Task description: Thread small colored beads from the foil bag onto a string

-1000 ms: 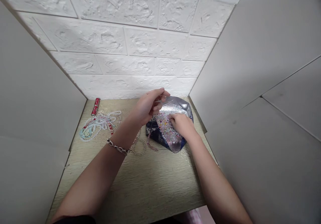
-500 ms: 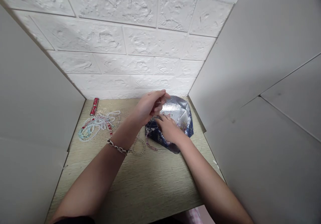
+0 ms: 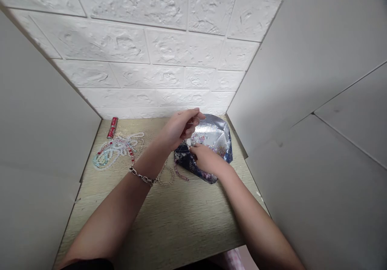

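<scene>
My left hand (image 3: 181,128) hangs over the near-left edge of an open pouch (image 3: 208,122), its fingers curled in. A thin pale line, which looks like thread, shows at those fingers. The pouch has a shiny silver lining and dark blue patterned cloth outside. Small loose beads (image 3: 222,147) of several colours lie inside it. My right hand (image 3: 207,158) reaches into the pouch with its fingers drawn together at the beads; whatever is between the fingertips is hidden. A short pink bead strand (image 3: 181,176) lies by the pouch's left side.
Several bead strands (image 3: 116,151) in white, aqua and red lie tangled on the left of the wooden table (image 3: 169,221). Behind them is a red cylinder (image 3: 112,127). A pale bead loop (image 3: 166,177) lies near my left wrist. White brick-patterned wall and grey side panels enclose the table.
My right hand's fingers have drawn in from spread over the beads to bunched together, uncovering more beads behind them. My left hand has stayed in place.
</scene>
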Available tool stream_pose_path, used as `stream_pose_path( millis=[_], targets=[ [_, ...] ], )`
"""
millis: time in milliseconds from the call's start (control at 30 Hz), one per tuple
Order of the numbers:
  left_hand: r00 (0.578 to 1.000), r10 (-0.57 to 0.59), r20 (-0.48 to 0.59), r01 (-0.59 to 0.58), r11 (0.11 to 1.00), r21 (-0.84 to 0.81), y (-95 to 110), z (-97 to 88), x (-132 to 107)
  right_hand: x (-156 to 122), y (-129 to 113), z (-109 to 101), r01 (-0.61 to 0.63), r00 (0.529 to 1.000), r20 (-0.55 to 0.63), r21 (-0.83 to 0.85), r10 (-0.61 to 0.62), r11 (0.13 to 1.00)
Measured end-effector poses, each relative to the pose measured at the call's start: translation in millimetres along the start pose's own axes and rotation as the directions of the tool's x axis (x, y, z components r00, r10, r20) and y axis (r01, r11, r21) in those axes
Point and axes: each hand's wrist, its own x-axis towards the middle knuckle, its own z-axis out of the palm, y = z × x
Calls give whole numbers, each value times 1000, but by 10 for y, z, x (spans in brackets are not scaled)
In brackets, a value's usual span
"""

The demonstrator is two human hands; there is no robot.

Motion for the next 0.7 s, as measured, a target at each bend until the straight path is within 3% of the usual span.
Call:
stream_pose_path(
  millis=[167,367,500,600,700],
  targets=[
    [999,-9,-50,8,1000,-28,11,-1,8,-89,114,-97,-87,995,53,66,84,994],
    [997,-39,-67,38,999,-20,22,0,12,-152,156,-206,-309,951,9,-89,311,947],
    [997,-68,-27,67,997,-27,-3,-8,23,-172,190,-244,-403,915,-51,-113,400,908],
    [993,-111,26,112,992,-62,-20,-25,32,-181,236,-260,-421,905,-108,-82,412,904],
    [990,-127,64,132,987,-93,-28,-45,38,-184,249,-284,-333,932,-143,28,333,943]
  ],
)
